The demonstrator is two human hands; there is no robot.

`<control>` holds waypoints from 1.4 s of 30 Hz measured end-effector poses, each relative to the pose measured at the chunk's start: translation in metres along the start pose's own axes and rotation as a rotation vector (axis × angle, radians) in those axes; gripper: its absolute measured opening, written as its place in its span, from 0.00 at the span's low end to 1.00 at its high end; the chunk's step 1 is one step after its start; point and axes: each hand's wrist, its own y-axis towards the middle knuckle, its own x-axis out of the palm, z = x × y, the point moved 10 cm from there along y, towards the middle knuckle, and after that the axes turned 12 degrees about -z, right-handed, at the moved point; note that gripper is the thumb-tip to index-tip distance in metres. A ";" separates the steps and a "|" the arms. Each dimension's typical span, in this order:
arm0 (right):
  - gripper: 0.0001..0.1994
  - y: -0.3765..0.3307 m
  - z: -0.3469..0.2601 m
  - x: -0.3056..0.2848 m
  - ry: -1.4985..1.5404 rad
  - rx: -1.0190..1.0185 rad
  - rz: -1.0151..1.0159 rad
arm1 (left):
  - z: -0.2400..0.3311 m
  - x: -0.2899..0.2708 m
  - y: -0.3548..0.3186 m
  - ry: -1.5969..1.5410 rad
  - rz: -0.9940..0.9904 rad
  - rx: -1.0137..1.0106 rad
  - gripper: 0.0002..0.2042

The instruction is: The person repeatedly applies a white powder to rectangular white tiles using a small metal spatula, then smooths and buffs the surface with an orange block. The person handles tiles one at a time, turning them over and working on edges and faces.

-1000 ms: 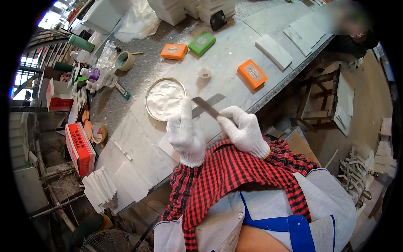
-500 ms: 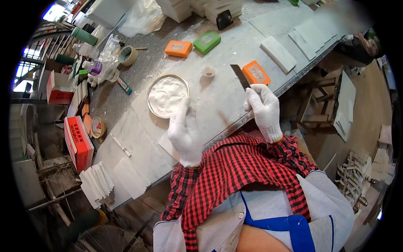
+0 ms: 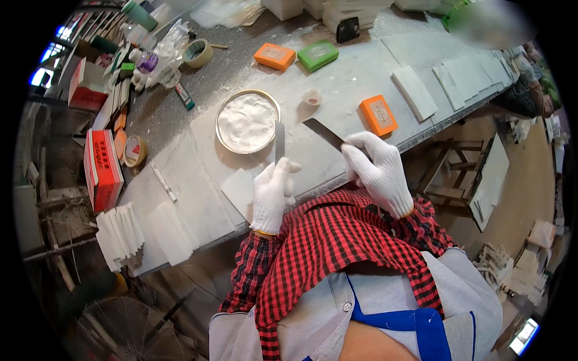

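Observation:
Both my hands wear white knitted gloves. My left hand (image 3: 272,191) is closed round the lower end of a narrow grey metal blade (image 3: 280,139), which stands up just in front of the right rim of a round tin (image 3: 217,129). White paste (image 3: 245,124) fills the tin. Over the table's near edge, my right hand (image 3: 377,168) pinches a dark, thin flat blade (image 3: 324,132) that slants up and to the left. The two blades are apart. A small whitish cup-like piece (image 3: 312,97) sits beyond the dark blade's tip.
An orange box (image 3: 379,115) lies beyond my right hand. Farther back are another orange box (image 3: 274,56) and a green box (image 3: 318,55). White slabs (image 3: 414,92) lie right, stacked white strips (image 3: 120,234) left. Tape (image 3: 197,54) and bottles stand back left.
My left hand has drawn back from the tin, and its blade now shows upright. The right hand has come lower, its blade tilting farther left. The whole view has shifted a little.

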 end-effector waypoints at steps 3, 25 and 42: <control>0.06 0.039 -0.022 0.010 -0.540 -0.335 0.046 | -0.004 0.007 -0.010 -0.184 -0.064 -0.011 0.18; 0.13 0.021 0.075 0.088 0.018 0.318 -0.364 | -0.015 0.033 -0.025 0.424 -0.295 -0.095 0.20; 0.14 0.000 0.099 0.104 0.233 0.395 -0.373 | -0.008 -0.024 -0.076 1.042 -0.120 0.711 0.21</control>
